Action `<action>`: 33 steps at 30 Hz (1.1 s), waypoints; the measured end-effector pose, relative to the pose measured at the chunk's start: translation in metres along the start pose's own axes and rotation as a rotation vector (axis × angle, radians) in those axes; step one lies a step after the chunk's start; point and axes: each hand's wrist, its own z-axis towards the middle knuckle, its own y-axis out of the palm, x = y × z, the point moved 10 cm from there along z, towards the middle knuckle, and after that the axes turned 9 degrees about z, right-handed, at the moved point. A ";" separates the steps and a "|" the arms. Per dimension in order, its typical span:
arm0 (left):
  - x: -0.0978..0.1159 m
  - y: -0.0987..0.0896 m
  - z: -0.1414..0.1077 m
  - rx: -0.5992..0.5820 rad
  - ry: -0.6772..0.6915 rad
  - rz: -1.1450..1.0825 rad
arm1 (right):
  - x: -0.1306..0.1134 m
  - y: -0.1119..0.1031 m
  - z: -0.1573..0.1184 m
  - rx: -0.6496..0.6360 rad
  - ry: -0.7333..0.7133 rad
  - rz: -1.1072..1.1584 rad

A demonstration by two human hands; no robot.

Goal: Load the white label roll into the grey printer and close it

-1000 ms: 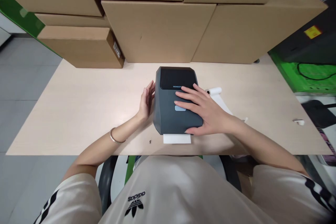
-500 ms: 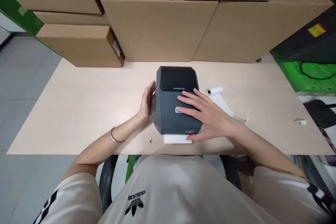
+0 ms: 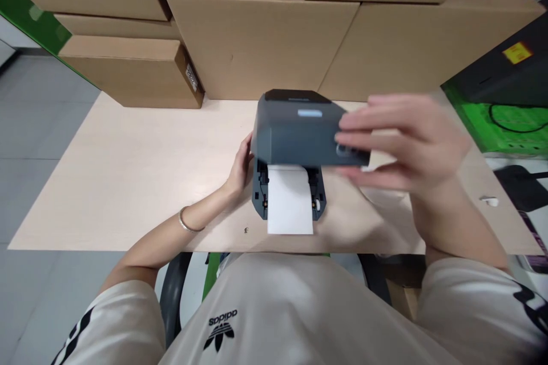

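Note:
A dark grey label printer (image 3: 259, 197) stands on the table with its lid (image 3: 295, 140) raised and tilted up. My right hand (image 3: 411, 145), blurred by motion, grips the lid's front right corner, fingers on top and thumb underneath. Below the lid the black inside of the printer shows, and a strip of white label paper (image 3: 290, 205) runs out over its front edge. My left hand (image 3: 240, 168) rests against the printer's left side with its fingers stretched along it; some fingertips are hidden behind the casing.
Large cardboard boxes (image 3: 261, 45) are stacked along the table's back edge, with a smaller box (image 3: 124, 80) at the left. A small white object (image 3: 490, 201) lies at the table's right side. A tiny dark piece (image 3: 246, 230) lies near the front edge.
My right hand has moved from lying on the closed lid to holding its corner, and the lid has swung up, baring the paper. The loose paper roll is now mostly hidden. My left hand stays put.

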 end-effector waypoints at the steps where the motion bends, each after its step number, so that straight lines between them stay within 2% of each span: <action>1: 0.000 -0.001 0.000 0.003 -0.002 0.013 | 0.011 -0.006 0.008 0.035 0.021 -0.013; 7: 0.007 -0.004 -0.002 -0.020 0.006 0.200 | 0.064 -0.022 0.049 0.189 0.064 0.027; 9: 0.007 -0.003 -0.003 -0.048 0.004 0.252 | 0.082 -0.021 0.057 0.182 0.136 0.017; 13: 0.003 -0.004 -0.004 -0.083 0.008 0.299 | 0.113 -0.016 0.067 0.137 0.292 0.025; 17: 0.000 -0.006 -0.004 -0.086 0.021 0.335 | 0.144 -0.011 0.075 0.165 0.380 0.066; 23: 0.002 -0.010 -0.001 -0.057 0.054 0.384 | 0.188 -0.003 0.080 0.326 0.421 0.144; 26: 0.003 -0.010 -0.001 -0.062 0.044 0.397 | 0.190 -0.004 0.078 0.364 0.447 0.130; 28: 0.005 -0.010 -0.001 -0.058 0.035 0.395 | 0.182 -0.006 0.077 0.318 0.450 0.064; 31: 0.010 -0.008 -0.003 -0.044 0.033 0.392 | 0.151 -0.005 0.076 0.195 0.308 -0.119; 33: 0.012 -0.007 -0.004 -0.035 0.029 0.384 | 0.114 -0.009 0.069 0.250 0.113 -0.272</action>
